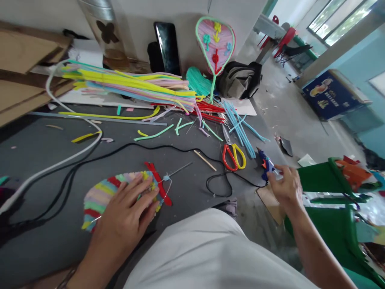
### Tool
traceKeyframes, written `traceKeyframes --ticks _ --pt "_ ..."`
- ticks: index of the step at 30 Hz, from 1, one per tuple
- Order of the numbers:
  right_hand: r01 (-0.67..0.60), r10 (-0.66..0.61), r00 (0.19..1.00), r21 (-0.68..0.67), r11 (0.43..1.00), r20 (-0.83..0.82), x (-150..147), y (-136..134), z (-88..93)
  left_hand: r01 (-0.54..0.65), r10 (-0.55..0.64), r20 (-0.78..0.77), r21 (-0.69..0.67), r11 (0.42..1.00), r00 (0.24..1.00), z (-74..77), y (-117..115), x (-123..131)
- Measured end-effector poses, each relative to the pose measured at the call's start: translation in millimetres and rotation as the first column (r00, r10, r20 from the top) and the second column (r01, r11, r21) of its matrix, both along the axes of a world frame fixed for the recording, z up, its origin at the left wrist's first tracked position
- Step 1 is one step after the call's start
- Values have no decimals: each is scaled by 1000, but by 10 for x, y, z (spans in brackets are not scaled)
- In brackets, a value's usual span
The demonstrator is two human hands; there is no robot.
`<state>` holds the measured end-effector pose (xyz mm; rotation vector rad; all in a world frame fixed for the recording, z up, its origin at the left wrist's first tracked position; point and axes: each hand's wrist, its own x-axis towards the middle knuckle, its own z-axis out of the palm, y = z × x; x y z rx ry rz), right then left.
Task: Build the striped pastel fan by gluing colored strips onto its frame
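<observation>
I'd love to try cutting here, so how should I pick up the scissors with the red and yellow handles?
Grip the red and yellow plastic loop handles from the person's side, near the right hand. The scissors lie flat with the loops toward the person and the narrow metal blades pointing away, beside the light blue pipe cleaners, so the loops look like the safer part to hold.

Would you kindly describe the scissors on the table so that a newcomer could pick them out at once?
On the dark grey table, find the person's right hand at a small blue glue gun. Just left of the gun, below a bundle of light blue pipe cleaners, lie the scissors. Nothing else nearby has one red and one yellow handle.
</observation>
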<state>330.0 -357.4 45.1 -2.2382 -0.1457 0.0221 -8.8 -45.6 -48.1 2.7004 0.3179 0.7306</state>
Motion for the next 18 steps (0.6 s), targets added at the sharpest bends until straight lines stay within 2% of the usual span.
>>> traceKeyframes --ticks 1,2,3,5,6,7,9,12,14,16,18 --pt "-121 147 978 -166 979 151 -60 131 22 -6 6 -10 -8 1000 1000 31 -15 6" --pt "-258 326 921 -294 921 214 -125 310 19 -13 13 -20 -16 1000 1000 67 -33 12" --pt "-423 500 849 -346 838 172 -195 526 -6 -23 22 -34 -26 999 999 104 -54 19" --pt "-653 718 695 -382 654 41 -346 1005 -98 -58 54 -69 -43 997 996 176 -97 30" --pt "-695 765 644 -427 579 -11 -416 1232 -150 -74 68 -96 -54 996 993 205 -115 35" --pt "-700 779 625 -480 530 -50 -475 1431 -196 -80 73 -120 -55 995 990 230 -130 39" --pt "-671 773 625 -580 462 -108 -532 1714 -253 -91 79 -172 -63 994 982 268 -148 44" --pt "-663 770 614 -641 386 -172 -477 1869 -238 -113 92 -214 -85 990 972 316 -154 52" --pt "-684 783 596 -623 381 -176 -425 1883 -175 -117 92 -229 -96 988 969 352 -147 59" --pt "-754 801 574 -492 435 -170 -431 1917 -98 -109 82 -242 -103 989 967 387 -133 68" --pt "-839 816 539 -212 500 -209 -509 2026 -39 -100 71 -252 -105 989 965 415 -118 78"
